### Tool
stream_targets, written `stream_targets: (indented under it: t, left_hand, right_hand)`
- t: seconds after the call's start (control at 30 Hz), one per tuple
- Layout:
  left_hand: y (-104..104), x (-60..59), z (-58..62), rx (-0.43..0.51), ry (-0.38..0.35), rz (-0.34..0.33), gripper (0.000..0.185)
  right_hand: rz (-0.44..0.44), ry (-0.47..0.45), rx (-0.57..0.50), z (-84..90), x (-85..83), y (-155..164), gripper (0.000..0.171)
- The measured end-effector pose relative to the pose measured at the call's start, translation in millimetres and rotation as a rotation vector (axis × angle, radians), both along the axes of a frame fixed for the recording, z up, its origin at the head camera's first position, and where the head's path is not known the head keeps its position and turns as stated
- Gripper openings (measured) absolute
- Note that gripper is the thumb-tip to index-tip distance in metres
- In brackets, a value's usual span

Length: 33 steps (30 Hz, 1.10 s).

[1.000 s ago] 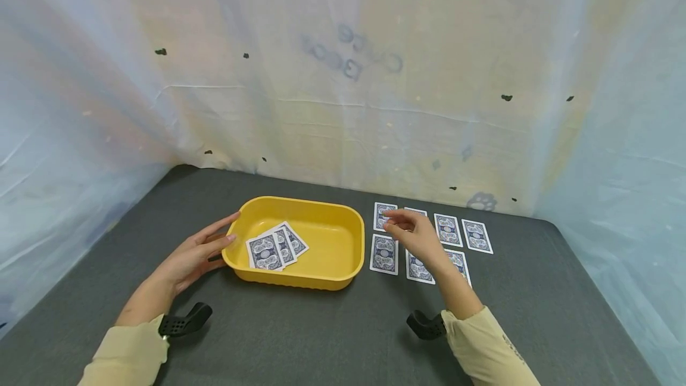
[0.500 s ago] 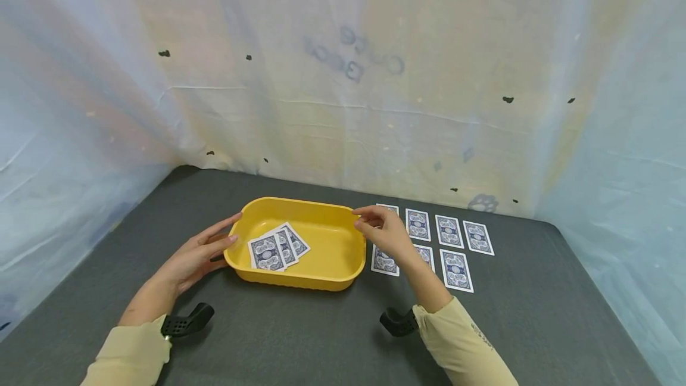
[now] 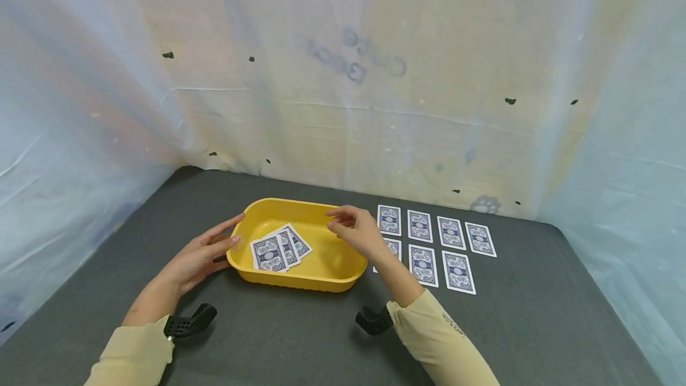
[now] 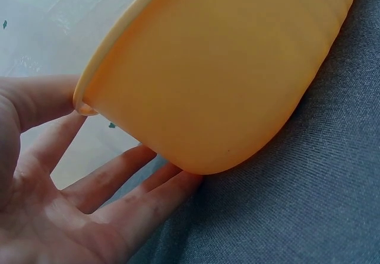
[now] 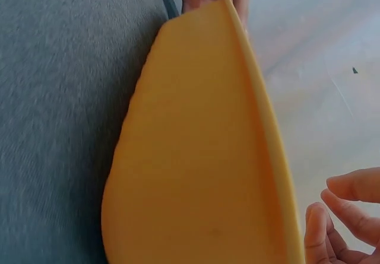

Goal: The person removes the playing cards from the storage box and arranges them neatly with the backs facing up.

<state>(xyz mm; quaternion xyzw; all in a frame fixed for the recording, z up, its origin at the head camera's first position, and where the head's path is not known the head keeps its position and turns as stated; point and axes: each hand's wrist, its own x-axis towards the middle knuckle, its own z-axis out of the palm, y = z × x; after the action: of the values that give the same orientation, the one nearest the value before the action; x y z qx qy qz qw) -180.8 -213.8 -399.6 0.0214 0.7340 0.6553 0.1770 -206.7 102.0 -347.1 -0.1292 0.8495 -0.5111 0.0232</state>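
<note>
A yellow tray (image 3: 300, 282) stands on the dark table, with three blue-patterned playing cards (image 3: 270, 253) overlapping face down in its left half. At the tray's left end is my left hand (image 3: 195, 258), its fingers (image 4: 148, 207) stretched against the outer wall and its thumb at the rim. My right hand (image 3: 358, 232) hovers over the tray's right end, thumb and fingers slightly bent. In the right wrist view, a gap shows between thumb and fingertips (image 5: 317, 216), beside the tray's rim, with no card between them.
Right of the tray, several face-down cards (image 3: 423, 265) lie in two rows; my right forearm partly covers the front-left one. A pale plastic sheet (image 3: 343, 136) hangs behind the dark tabletop (image 3: 268, 338). A black wrist mount (image 3: 373, 320) sticks out from my right sleeve.
My right hand has moved left from above the left cards to over the tray's right end, uncovering most of the cards. My left hand has stayed at the tray, and the tray cards look unchanged.
</note>
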Motion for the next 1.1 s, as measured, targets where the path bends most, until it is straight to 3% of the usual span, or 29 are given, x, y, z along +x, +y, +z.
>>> stream_targets:
  t: [0.2, 0.67, 1.1]
  left_hand:
    - [2.2, 0.7, 1.7, -0.001, -0.008, 0.013, 0.068]
    - [4.3, -1.1, -1.0, 0.003, -0.016, 0.018, 0.067]
    - [8.1, -0.5, -0.7, 0.001, 0.003, 0.009, 0.067]
  right_hand:
    - [0.049, -0.015, 0.000, -4.8, -4.3, -20.2, 0.026]
    - [0.055, -0.055, 0.053, -11.5, -5.8, -58.4, 0.023]
    - [0.024, -0.129, 0.144, -23.4, -4.3, -83.6, 0.038]
